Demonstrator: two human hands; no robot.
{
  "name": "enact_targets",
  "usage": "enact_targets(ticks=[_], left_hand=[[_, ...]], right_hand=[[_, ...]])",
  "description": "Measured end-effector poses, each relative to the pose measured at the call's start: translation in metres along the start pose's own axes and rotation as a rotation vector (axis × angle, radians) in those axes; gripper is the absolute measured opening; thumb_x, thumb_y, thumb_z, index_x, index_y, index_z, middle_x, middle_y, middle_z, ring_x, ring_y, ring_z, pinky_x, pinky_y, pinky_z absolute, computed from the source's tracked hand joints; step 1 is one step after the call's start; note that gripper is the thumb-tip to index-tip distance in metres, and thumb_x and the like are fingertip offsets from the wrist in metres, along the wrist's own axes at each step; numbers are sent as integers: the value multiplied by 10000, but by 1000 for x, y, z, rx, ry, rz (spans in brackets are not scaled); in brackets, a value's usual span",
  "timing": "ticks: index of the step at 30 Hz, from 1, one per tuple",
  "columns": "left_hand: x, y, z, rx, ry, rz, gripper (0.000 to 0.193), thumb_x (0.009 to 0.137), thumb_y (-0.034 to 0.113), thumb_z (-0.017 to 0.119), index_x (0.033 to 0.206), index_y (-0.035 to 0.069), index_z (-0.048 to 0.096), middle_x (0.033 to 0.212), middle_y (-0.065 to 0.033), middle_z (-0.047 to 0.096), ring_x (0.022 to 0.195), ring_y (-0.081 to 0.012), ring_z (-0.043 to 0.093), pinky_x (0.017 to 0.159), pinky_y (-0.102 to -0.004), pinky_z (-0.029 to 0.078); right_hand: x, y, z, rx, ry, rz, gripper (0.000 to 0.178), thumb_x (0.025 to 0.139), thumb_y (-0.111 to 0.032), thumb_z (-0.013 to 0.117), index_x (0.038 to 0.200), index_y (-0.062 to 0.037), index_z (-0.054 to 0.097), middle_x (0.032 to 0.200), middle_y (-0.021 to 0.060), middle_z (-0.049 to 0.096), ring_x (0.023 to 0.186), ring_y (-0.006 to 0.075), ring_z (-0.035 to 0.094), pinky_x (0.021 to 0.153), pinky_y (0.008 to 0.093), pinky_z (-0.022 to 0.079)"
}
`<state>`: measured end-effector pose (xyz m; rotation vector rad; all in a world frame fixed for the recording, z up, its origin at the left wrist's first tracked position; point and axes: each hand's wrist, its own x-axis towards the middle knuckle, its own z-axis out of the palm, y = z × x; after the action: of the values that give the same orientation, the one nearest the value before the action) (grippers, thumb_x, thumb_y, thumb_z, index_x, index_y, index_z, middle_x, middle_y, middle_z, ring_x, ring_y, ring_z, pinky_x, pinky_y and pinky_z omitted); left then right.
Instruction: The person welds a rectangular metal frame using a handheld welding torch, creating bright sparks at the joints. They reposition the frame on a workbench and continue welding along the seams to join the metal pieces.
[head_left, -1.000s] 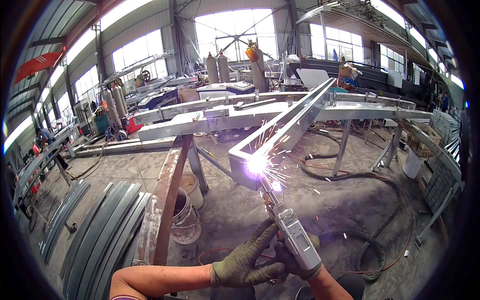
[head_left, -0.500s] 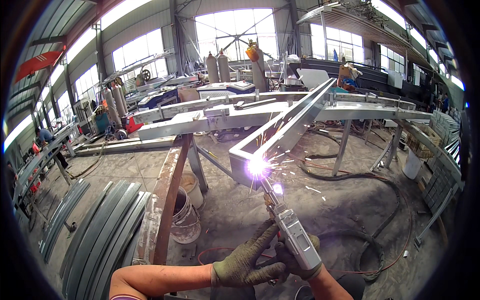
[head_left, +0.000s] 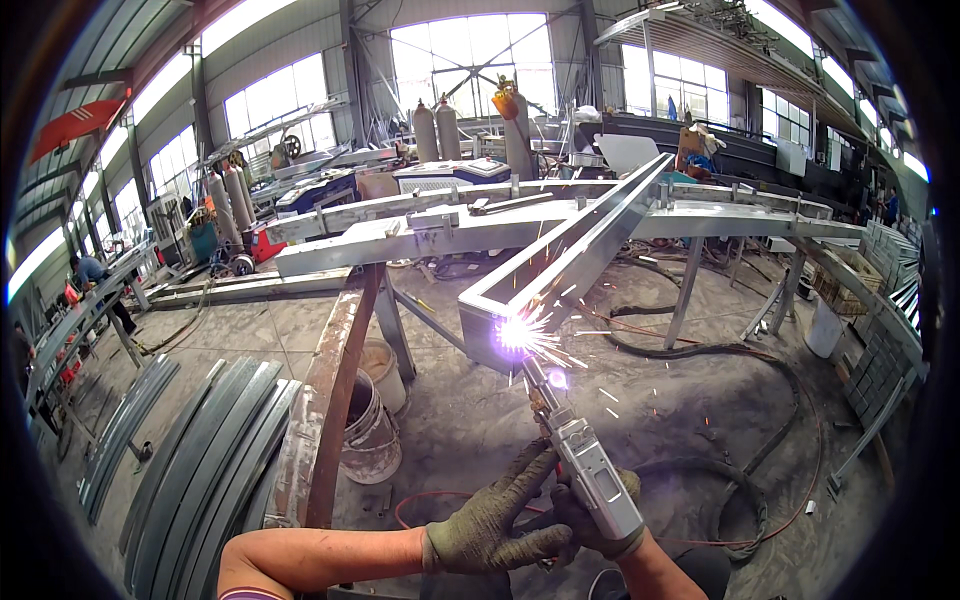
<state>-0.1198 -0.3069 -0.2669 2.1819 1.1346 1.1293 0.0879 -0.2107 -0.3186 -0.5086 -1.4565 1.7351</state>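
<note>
A handheld welding torch (head_left: 597, 480) with a boxy silver body points up and left at the near corner of a long rectangular metal box section (head_left: 590, 262). A bright violet-white glare (head_left: 516, 334) with sparks covers the contact spot and hides the seam. My right hand (head_left: 600, 525), in a dark glove, is wrapped round the torch from below, most of its fingers hidden behind the body. My left hand (head_left: 490, 525), in a green-grey knitted glove, is spread beside the torch. Its long fingers stretch to the torch's side near the neck, and its thumb reaches toward the right hand.
A silver beam frame (head_left: 490, 237) supports the box section's far part. At left stands a rusty beam (head_left: 325, 420), with buckets (head_left: 370, 440) beside it and long metal strips (head_left: 200, 470) on the floor. Black hose (head_left: 720, 352) loops at right. Gas cylinders (head_left: 447, 132) stand behind.
The sparks now fan more to the lower right, and fewer fly upward. The torch, both hands and the box section hold almost the same place.
</note>
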Motion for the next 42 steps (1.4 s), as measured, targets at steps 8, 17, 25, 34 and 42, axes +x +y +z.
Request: enact_targets(ticks=[8, 17, 25, 34, 42], left_hand=[[-2, -2, 2, -22, -10, -44, 1090, 1008, 533, 764, 1720, -40, 170, 1779, -338, 158, 1666, -484, 172, 1293, -531, 335], [2, 5, -1, -117, -42, -101, 1095, 1007, 525, 770, 1726, -29, 157, 1775, -323, 173, 1635, -469, 270, 1238, -517, 414], [0, 3, 4, -165, -29, -128, 1104, 1001, 495, 789, 1737, -9, 138, 1777, -306, 181, 1617, -443, 323, 1181, -498, 496], [-1, 7, 0, -186, -68, -177, 1121, 994, 532, 787, 1745, 20, 131, 1793, -277, 153, 1620, -429, 324, 1211, -524, 468], [-2, 1, 4, -147, -57, -150, 1120, 988, 531, 792, 1741, 12, 145, 1763, -280, 231, 1574, -421, 400, 1188, -513, 484]], right_hand=[[-1, 2, 2, -478, -6, -312, 196, 972, -14, 746, 1167, 3, 742, 963, 15, 754, 811, 101, 726, 680, 298, 620], [1, 1, -1, -711, -10, -430, 207, 948, -1, 758, 1155, -2, 748, 951, 11, 752, 823, 85, 714, 699, 293, 606], [3, -2, -1, -752, -12, -537, 200, 923, 5, 774, 1123, -11, 768, 927, 13, 755, 800, 94, 712, 697, 289, 593], [0, 1, -3, -724, -39, -485, 187, 928, -1, 775, 1115, 4, 764, 914, 23, 763, 783, 98, 720, 688, 295, 602], [0, -4, -2, -814, -20, -536, 201, 899, -21, 795, 1098, -2, 769, 895, 42, 759, 762, 127, 732, 689, 309, 607]])
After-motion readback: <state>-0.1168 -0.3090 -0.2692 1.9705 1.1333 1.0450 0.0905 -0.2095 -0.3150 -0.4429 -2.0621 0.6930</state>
